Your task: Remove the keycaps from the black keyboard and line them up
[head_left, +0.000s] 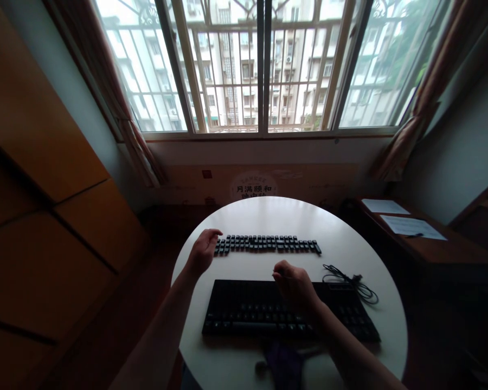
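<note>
Two uneven rows of black keycaps (264,244) stretch across the white round table (350,238). My left hand (203,252) is at their left end, fingers extended to the right and partly covering the end keys. Below the rows lies a black keyboard (248,327); its lower rows show keys, while its upper part looks dark and bare. Over the keyboard's upper edge, my right hand (295,281) is closed with its fingertips pinched. Whatever is between those fingertips is too small to make out.
A coiled black cable (360,287) lies right of the keyboard. Near the table's front edge is a blurred purple object (282,365). On a brown side table (406,252) at right are paper sheets (412,226) and a pen (415,235). A barred window (262,70) faces me.
</note>
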Motion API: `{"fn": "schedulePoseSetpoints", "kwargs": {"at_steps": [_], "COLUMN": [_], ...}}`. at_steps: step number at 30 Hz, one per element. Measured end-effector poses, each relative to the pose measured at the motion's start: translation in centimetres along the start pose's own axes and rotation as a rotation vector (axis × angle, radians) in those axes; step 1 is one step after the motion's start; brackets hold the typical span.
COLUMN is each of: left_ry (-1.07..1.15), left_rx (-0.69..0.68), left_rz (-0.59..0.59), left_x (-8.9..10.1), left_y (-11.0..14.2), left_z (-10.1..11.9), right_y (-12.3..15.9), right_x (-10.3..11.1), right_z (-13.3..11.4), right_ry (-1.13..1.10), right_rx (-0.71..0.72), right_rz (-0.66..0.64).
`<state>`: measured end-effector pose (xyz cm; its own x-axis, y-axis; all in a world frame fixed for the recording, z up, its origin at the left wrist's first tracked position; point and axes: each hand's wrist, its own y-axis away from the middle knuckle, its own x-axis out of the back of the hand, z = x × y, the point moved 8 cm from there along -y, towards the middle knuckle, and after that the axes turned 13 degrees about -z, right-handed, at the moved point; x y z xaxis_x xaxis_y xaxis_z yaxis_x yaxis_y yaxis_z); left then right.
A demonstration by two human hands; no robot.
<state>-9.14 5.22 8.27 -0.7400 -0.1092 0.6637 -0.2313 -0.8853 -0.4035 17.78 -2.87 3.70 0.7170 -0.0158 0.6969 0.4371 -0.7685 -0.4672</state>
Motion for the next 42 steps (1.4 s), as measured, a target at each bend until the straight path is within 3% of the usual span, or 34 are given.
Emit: {"fn": "schedulePoseSetpoints", "kwargs": {"at_steps": [6,10,15,27,42], "left_ry": [-0.374,-0.454,-0.518,-0.529,-0.533], "left_rx": [-0.103,-0.089,-0.116,-0.065,-0.07], "left_rz": [-0.214,-0.288,-0.377,-0.426,-0.367], "left_x": [-4.2,-6.7,-8.5,-8.7,-7.8], "left_y": [-1.6,-1.1,-0.7,-0.7,-0.5], "left_z": [-2.0,-3.5,-3.9,-5.1,-5.6], "right_y": [0.3,0.3,0.4,0.6,0.5], "right_x": [-1.7,-2.1,-2.4,-2.4,-2.2], "right_z": [2.6,2.8,2.7,2.6,2.3], "right_ry": [-0.106,-0.147,-0.178,-0.172,-0.191], "right_rx": [-0.059,-0.065,-0.055,-0.049,-0.028], "right_rz": [-0.038,-0.061,-0.084,-0.103,-0.1]}}
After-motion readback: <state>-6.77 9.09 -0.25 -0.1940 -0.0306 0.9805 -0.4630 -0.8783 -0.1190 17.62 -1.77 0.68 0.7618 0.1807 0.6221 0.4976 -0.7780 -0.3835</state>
